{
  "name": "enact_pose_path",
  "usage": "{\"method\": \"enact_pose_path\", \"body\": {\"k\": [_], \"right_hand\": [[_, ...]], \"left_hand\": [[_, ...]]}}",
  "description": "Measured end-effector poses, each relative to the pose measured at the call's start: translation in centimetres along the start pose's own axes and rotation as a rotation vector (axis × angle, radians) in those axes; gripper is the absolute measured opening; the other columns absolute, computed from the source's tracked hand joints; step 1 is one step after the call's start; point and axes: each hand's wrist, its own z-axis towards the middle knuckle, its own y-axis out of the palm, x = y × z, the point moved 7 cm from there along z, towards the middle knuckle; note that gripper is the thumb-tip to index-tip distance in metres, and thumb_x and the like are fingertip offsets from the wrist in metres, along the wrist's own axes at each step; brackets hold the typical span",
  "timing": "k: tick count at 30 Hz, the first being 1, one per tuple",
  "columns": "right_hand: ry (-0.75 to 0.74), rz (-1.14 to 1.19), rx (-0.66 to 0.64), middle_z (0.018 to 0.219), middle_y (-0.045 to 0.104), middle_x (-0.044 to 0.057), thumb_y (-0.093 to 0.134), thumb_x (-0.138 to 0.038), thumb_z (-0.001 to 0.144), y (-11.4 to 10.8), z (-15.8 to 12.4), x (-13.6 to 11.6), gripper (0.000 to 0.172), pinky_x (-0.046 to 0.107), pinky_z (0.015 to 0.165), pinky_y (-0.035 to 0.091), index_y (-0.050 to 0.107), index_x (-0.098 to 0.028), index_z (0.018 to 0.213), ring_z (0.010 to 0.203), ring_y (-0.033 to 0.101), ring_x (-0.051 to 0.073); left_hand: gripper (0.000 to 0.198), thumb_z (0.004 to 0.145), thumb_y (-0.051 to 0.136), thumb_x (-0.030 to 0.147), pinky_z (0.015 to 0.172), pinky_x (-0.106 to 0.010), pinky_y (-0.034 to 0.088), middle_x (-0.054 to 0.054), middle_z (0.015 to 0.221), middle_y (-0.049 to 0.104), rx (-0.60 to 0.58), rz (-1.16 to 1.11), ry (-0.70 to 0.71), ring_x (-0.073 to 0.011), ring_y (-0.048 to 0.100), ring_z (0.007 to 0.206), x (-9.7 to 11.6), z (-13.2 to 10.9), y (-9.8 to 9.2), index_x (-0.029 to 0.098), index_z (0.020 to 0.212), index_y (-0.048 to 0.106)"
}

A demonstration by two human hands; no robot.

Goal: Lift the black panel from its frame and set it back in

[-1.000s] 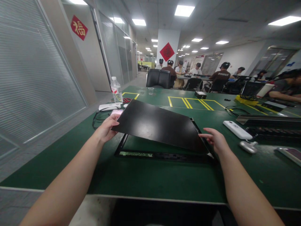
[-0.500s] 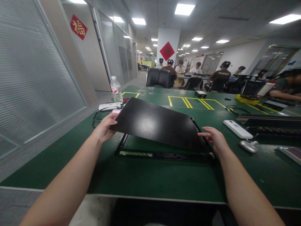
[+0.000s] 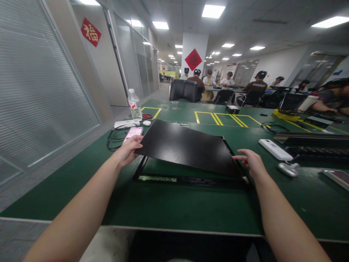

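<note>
A thin, glossy black panel [image 3: 181,145] slopes over a black rectangular frame [image 3: 201,182], its left side raised and its right side low in the frame. My left hand [image 3: 128,151] pinches the panel's left edge between thumb and fingers. At the right side, my right hand [image 3: 250,160] has its index finger stretched to the panel's edge, with the other fingers loosely bent; whether the fingertip presses on it I cannot tell. A green circuit strip [image 3: 158,178] shows along the frame's front bar. The panel hides the frame's far side.
Beyond my left hand are a lit phone [image 3: 133,134], a white power bank [image 3: 127,124] with a cable, a water bottle [image 3: 134,104] and red-handled scissors [image 3: 147,116]. On the right lie another white power bank [image 3: 275,149] and a grey mouse-like device [image 3: 288,170]. Several people sit behind.
The panel's left side has come down toward the frame, my left hand moving slightly right with it. The phone and scissors show more fully. My right hand has shifted slightly right.
</note>
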Motion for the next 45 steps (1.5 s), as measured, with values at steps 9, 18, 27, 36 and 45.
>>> {"method": "enact_pose_path", "body": {"k": [9, 18, 27, 36, 45], "right_hand": [[-0.005, -0.020, 0.028, 0.066, 0.073, 0.011, 0.063, -0.039, 0.071, -0.4, 0.4, 0.3, 0.027, 0.025, 0.048, 0.029, 0.065, -0.018, 0.088, 0.058, 0.059, 0.017], [-0.040, -0.054, 0.051, 0.067, 0.073, 0.011, 0.063, -0.041, 0.072, -0.6, 0.8, 0.5, 0.025, 0.028, 0.053, 0.035, 0.066, -0.019, 0.085, 0.065, 0.066, 0.020], [-0.059, -0.095, 0.042, 0.066, 0.072, 0.010, 0.062, -0.041, 0.071, -0.6, 1.1, 0.7, 0.024, 0.029, 0.053, 0.035, 0.065, -0.021, 0.083, 0.068, 0.068, 0.023], [-0.153, -0.368, 0.064, 0.075, 0.076, 0.009, 0.061, -0.045, 0.076, -0.9, 1.4, 0.7, 0.029, 0.032, 0.065, 0.045, 0.069, -0.022, 0.091, 0.085, 0.071, 0.027], [-0.165, -0.603, 0.092, 0.080, 0.078, 0.005, 0.060, -0.040, 0.078, -0.5, 0.6, -0.5, 0.022, 0.033, 0.066, 0.041, 0.071, -0.025, 0.089, 0.080, 0.067, 0.025]], "left_hand": [[0.040, 0.045, 0.076, 0.008, 0.053, -0.020, 0.050, 0.000, 0.072, 0.072, -0.016, 0.025, -0.032, -0.0120, 0.064, 0.058, -0.6, 0.0, 0.3, 0.016, 0.083, 0.067], [0.043, 0.045, 0.077, 0.009, 0.053, -0.021, 0.050, 0.002, 0.072, 0.070, 0.016, 0.074, -0.079, -0.0131, 0.064, 0.059, -1.4, 0.0, 0.0, 0.017, 0.085, 0.064], [0.039, 0.045, 0.073, 0.007, 0.051, -0.020, 0.050, 0.004, 0.066, 0.067, 0.013, 0.101, -0.101, -0.0121, 0.063, 0.057, -1.4, -0.3, 0.6, 0.017, 0.081, 0.064], [0.034, 0.048, 0.067, 0.000, 0.046, -0.020, 0.047, 0.002, 0.064, 0.068, 0.048, 0.171, -0.247, -0.0130, 0.061, 0.052, -2.8, -0.2, -0.1, 0.018, 0.076, 0.063], [0.016, 0.066, 0.075, 0.008, 0.061, -0.027, 0.060, -0.006, 0.073, 0.074, 0.063, 0.080, -0.331, -0.0186, 0.071, 0.064, -4.0, 0.2, 0.0, 0.015, 0.077, 0.066]]}}
